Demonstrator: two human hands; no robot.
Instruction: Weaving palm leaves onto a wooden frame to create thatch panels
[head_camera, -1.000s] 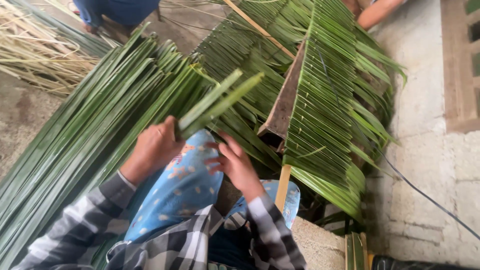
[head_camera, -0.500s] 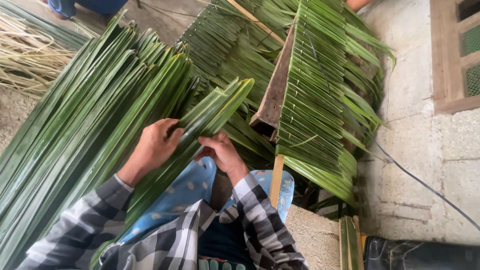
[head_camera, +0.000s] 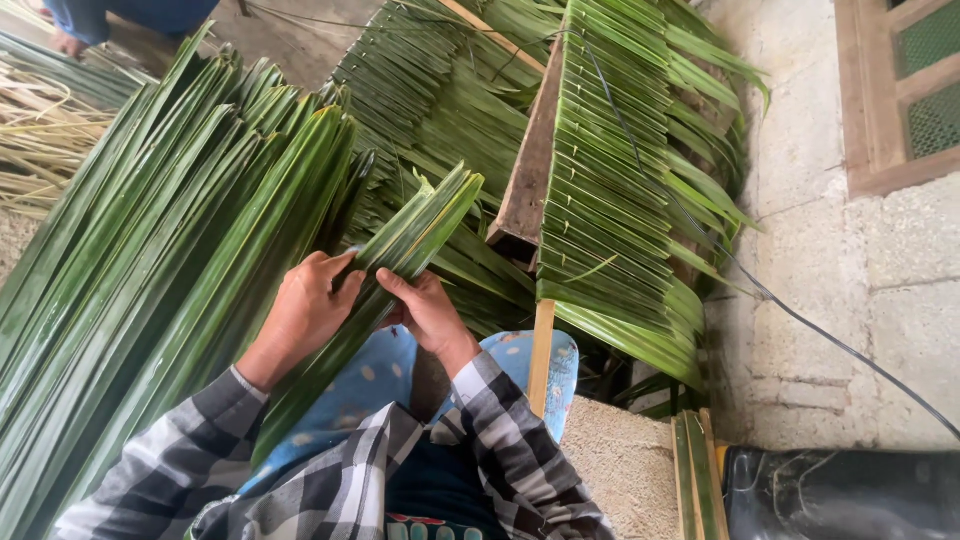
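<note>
Both my hands grip one bundle of long green palm leaves (head_camera: 405, 245) that runs from my lap up to the right, its tips near a wooden beam (head_camera: 528, 170). My left hand (head_camera: 305, 310) wraps the bundle from the left side. On the right side my right hand (head_camera: 428, 312) pinches it with thumb and fingers. A blue spotted cloth (head_camera: 370, 385) lies on my lap under the leaves.
A thick heap of loose palm leaves (head_camera: 150, 250) fills the left. Rows of folded leaves (head_camera: 610, 170) hang over the beam at the centre right. Dry pale strips (head_camera: 40, 130) lie far left, by another person's blue clothing (head_camera: 120, 15). A concrete wall (head_camera: 850, 290) and black cable (head_camera: 820, 330) stand at the right.
The leaf bundle has swung from pointing up to lying slantwise to the right, and both hands slid closer together on it. The view has tilted slightly down.
</note>
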